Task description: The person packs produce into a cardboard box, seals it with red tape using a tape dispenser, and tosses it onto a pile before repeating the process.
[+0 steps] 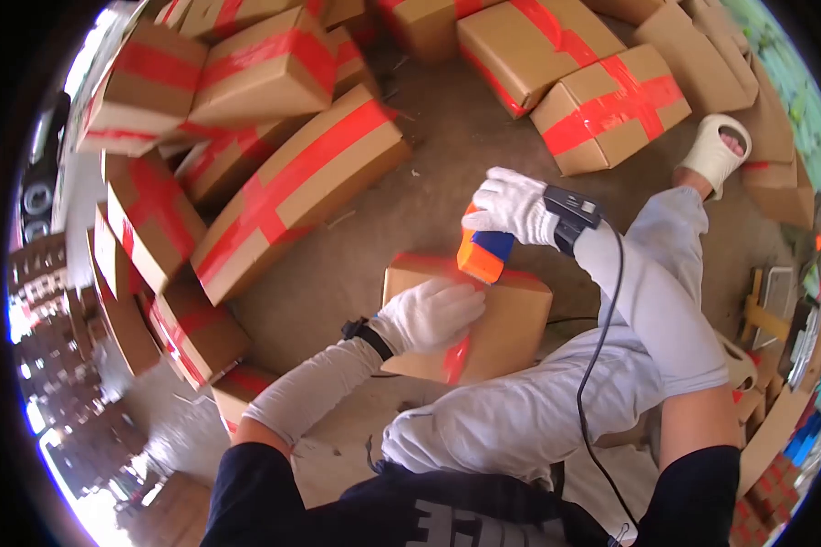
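Note:
A cardboard box (511, 328) with red tape across its top stands on the floor in front of my legs. My left hand (433, 314), in a white glove, lies on the top of this box with its fingers stretched flat along the red tape (456, 360). Over the far edge of the box, my gloved right hand (511, 205) is wrapped round an orange and blue tape dispenser (481, 255). The dispenser's lower end is right at the taped top. A black device with a cable is strapped to my right wrist.
Taped boxes are piled at the left (292, 187), with more at the far right (611, 109). Brown cardboard (698, 59) leans behind those. My sandalled foot (716, 155) is beside them. A black cable (593, 392) runs along my right arm.

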Available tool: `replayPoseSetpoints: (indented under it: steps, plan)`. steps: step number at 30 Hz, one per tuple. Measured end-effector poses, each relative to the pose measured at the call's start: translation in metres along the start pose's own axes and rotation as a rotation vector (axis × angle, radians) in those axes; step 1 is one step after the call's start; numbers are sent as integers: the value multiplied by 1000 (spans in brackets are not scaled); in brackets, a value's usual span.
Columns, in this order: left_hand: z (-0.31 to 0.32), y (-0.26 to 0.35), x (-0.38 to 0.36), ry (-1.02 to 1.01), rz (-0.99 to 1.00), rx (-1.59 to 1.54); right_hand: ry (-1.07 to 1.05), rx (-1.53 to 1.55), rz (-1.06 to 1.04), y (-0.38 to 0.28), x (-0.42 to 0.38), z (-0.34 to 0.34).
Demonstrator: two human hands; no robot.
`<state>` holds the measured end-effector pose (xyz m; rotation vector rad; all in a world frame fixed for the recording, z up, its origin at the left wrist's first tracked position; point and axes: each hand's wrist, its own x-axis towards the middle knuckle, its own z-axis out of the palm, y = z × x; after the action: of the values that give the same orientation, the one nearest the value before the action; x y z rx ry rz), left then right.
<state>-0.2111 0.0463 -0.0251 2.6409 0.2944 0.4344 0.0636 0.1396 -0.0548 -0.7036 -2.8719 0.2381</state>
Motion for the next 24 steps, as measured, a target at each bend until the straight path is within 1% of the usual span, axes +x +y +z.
replayPoseSetpoints:
  steps: [1, 2, 4, 6, 7, 8, 10, 12, 13, 15, 16, 17, 18, 20, 22, 23, 24]
  plan:
    - [3, -3, -1, -25, -16, -20, 62, 33, -60, 13, 1, 5]
    - [1, -5, 1, -57, -21, -33, -51, -5, -80, 33, 0, -3]
    - [0, -7, 3, -115, -40, -62, -383, -181, 120, 91, 2, -34]
    - [-2, -10, 3, -81, -38, -66, -308, -307, 172, 111, 5, -29]
    - [-3, -12, 2, -65, -57, -99, -261, -337, 72, 100, 7, -31]
    - [-5, -11, -1, -48, -83, -124, -177, -432, 10, 88, 2, -17]
    - [-5, -13, -4, -25, -109, -103, -413, -332, 6, 65, -6, 1]
    - [1, -9, -3, 28, -132, -83, -479, -254, 69, 45, -12, 24]
    - [4, -12, -2, 57, -140, -105, -383, -281, 121, 36, -10, 26]
    - [10, -11, -7, 105, -175, -157, -353, -324, 224, 42, -2, 25]
    - [13, -6, -13, 124, -203, -164, -332, -340, 274, 45, 7, 18]
    - [16, -8, -13, 149, -219, -158, -469, -353, 340, 55, 19, 5]
    - [16, -12, -12, 179, -229, -147, -539, -365, 341, 66, 27, -16]
    - [14, -9, -13, 187, -253, -150, -591, -411, 368, 74, 34, -59]
    - [13, -9, -13, 203, -281, -154, -588, -484, 393, 72, 36, -93]
    - [10, -7, -13, 173, -326, -128, -537, -463, 371, 69, 33, -110]
    - [10, -8, -13, 198, -369, -143, -444, -498, 351, 65, 30, -127]
